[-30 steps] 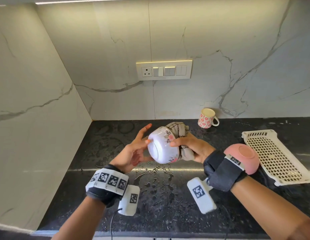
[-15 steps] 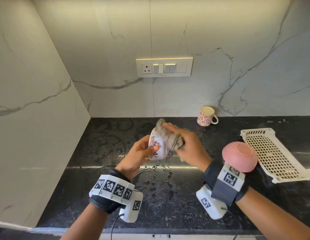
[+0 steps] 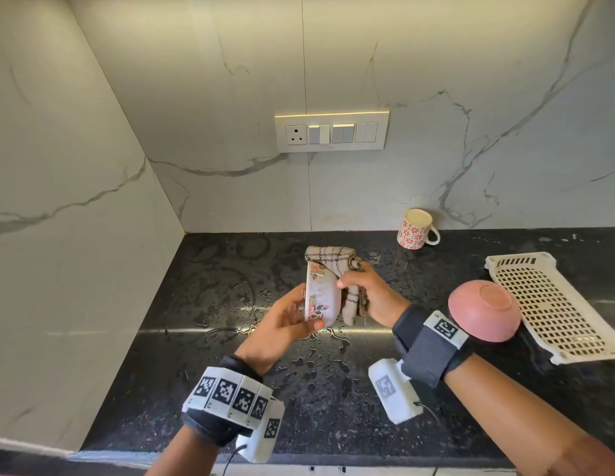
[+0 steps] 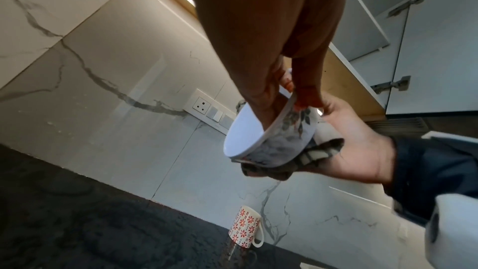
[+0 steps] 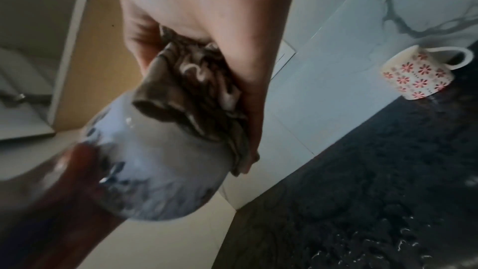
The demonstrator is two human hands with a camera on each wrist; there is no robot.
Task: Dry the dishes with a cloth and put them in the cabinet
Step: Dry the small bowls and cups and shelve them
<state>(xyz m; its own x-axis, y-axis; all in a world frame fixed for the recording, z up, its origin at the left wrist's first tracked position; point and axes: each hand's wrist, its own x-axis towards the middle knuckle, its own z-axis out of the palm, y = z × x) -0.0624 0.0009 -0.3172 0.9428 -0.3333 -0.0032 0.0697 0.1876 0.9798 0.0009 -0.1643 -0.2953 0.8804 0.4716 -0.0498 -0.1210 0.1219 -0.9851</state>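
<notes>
The bowl [image 3: 320, 297] is held up over the wet worktop [image 3: 230, 372], tipped on its side with the mouth turned toward the left hand [image 3: 282, 324]. That hand's fingers [image 4: 308, 97] are curled over the rim, thumb inside and the others on the flowered outer wall, as the left wrist view shows. The right hand [image 3: 371, 297] holds a bunched checked cloth [image 3: 333, 261] against the bowl's base and back, fingers closed round the wad and pressing it to the glaze. The bowl looks like glazed ceramic — stiff, probably fairly light, and breakable if it drops onto the stone. Water beads on the worktop below suggest the glaze may be slick, so the rim pinch is likely the safest hold, with the cloth hand backing the base. The cloth is soft and will take the curve of the wall readily. A pink bowl [image 3: 484, 310] lies upside down near the right wrist, beside a white perforated tray [image 3: 553, 304]; a flowered mug [image 3: 416, 230] stands at the back wall — both probably yet to be dried. Open cabinet shelves [image 4: 375, 28] show above in the left wrist view.
</notes>
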